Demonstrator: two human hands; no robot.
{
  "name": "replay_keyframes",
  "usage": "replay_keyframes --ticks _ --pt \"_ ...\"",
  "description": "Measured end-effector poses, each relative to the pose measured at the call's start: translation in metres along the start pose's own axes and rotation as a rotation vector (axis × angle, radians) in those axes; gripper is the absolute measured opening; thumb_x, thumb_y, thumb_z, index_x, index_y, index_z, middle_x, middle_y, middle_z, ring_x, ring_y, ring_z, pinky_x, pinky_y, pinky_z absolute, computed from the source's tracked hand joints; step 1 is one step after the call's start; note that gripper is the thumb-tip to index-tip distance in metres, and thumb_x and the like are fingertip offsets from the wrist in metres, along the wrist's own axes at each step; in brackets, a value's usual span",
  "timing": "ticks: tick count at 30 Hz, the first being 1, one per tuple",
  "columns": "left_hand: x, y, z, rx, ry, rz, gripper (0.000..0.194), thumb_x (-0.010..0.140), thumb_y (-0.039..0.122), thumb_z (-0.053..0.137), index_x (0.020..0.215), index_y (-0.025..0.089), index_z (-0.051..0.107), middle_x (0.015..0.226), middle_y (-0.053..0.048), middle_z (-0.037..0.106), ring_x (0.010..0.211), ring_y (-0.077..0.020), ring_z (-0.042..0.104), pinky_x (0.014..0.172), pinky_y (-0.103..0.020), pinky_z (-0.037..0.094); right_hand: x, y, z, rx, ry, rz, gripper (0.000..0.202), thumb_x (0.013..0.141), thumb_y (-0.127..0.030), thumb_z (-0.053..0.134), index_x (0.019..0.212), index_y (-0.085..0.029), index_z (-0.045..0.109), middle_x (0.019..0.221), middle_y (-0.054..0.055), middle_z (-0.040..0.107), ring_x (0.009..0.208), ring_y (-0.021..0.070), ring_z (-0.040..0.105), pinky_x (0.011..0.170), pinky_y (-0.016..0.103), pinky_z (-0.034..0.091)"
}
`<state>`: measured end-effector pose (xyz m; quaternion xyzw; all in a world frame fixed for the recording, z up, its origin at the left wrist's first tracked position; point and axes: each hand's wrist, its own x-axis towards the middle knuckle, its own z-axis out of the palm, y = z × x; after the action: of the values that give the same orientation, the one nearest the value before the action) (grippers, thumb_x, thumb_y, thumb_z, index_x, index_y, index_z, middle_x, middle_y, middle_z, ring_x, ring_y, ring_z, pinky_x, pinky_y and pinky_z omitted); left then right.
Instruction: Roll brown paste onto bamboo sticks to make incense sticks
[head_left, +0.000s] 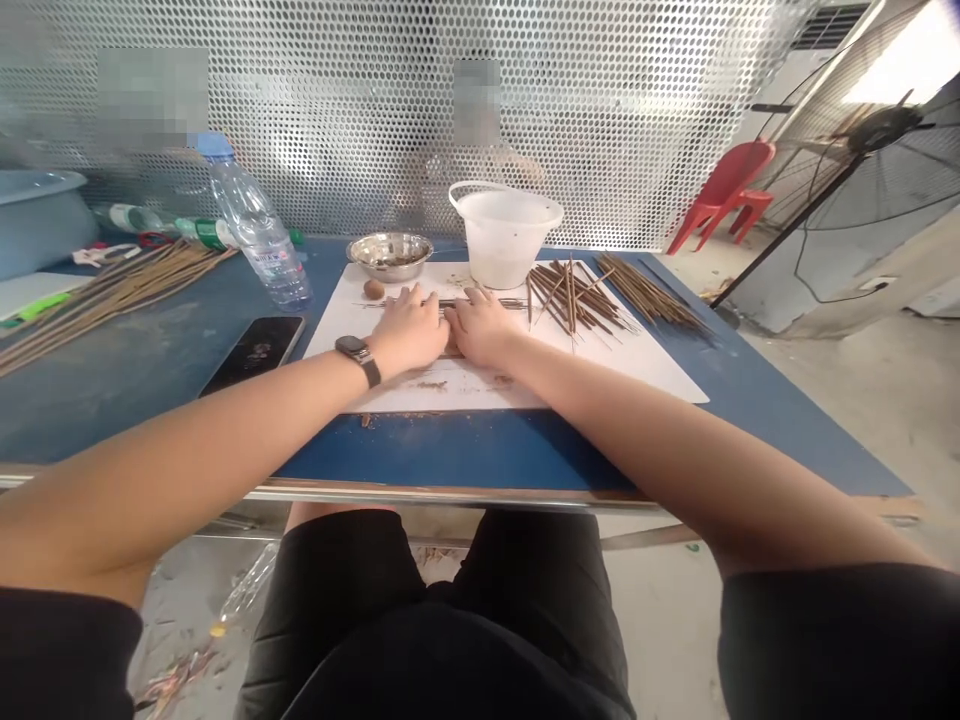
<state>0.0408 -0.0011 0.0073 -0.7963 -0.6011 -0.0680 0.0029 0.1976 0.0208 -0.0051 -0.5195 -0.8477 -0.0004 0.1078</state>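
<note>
Side by side, the left hand and right hand rest palm down on a white board, fingers loosely stretched and spread rather than closed; what lies under the palms is hidden, though a bit of brown material shows between them. With the hands as the dial's centre and twelve pointing away from the person, thin dark sticks lie crosswise at the fingertips, their exposed ends at about two o'clock. A brown ball sits near at ten, a metal bowl at eleven and a white bucket at one. Toward three, thicker brown sticks lie in a loose, crossing heap, with a neater bundle beyond. Crumbs dot the board at six, while a phone lies off it at nine, near a tilted-looking bottle at ten
</note>
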Motion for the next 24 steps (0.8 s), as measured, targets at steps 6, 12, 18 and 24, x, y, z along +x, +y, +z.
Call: replay_keyframes --ticks 6,12,18,24 --pt "-0.022 0.008 0.007 0.014 -0.154 -0.002 0.078 0.112 0.039 0.024 0.177 -0.005 0.023 0.186 -0.032 0.009 0.173 -0.0488 0.004 0.137 -0.068 0.012 -0.025 -0.002 -0.001 0.064 -0.218 0.091 0.077 0.117 -0.05 0.018 0.177 -0.002 0.029 0.188 0.025 0.015 0.175 0.0416 -0.001 0.139 0.061 0.006" --pt "-0.075 0.018 0.003 0.018 -0.182 0.054 0.079 0.113 0.043 0.022 0.178 -0.001 0.021 0.187 -0.028 0.008 0.174 -0.0456 0.003 0.137 -0.069 0.013 -0.075 -0.02 -0.009 0.099 -0.264 0.11 0.103 0.11 -0.072 0.006 0.177 0.005 0.019 0.187 0.025 0.002 0.175 0.0393 -0.007 0.14 0.06 -0.001" --pt "-0.03 0.014 0.006 -0.008 -0.243 -0.068 0.08 0.113 0.046 0.019 0.18 0.002 0.012 0.187 -0.029 0.001 0.174 -0.045 -0.004 0.138 -0.066 0.005 -0.036 -0.004 -0.002 0.116 -0.243 0.177 0.106 0.108 -0.074 0.003 0.178 0.006 0.012 0.188 0.024 0.0 0.175 0.0383 -0.009 0.14 0.056 0.0" --pt "0.009 0.003 0.007 -0.002 -0.167 0.014 0.084 0.113 0.052 0.024 0.181 0.005 0.012 0.189 -0.023 -0.003 0.174 -0.0424 -0.009 0.14 -0.061 0.005 0.0 0.019 0.006 0.093 -0.198 0.127 0.101 0.108 -0.07 0.005 0.179 0.0 0.018 0.189 0.022 0.007 0.175 0.0397 -0.007 0.14 0.06 0.004"
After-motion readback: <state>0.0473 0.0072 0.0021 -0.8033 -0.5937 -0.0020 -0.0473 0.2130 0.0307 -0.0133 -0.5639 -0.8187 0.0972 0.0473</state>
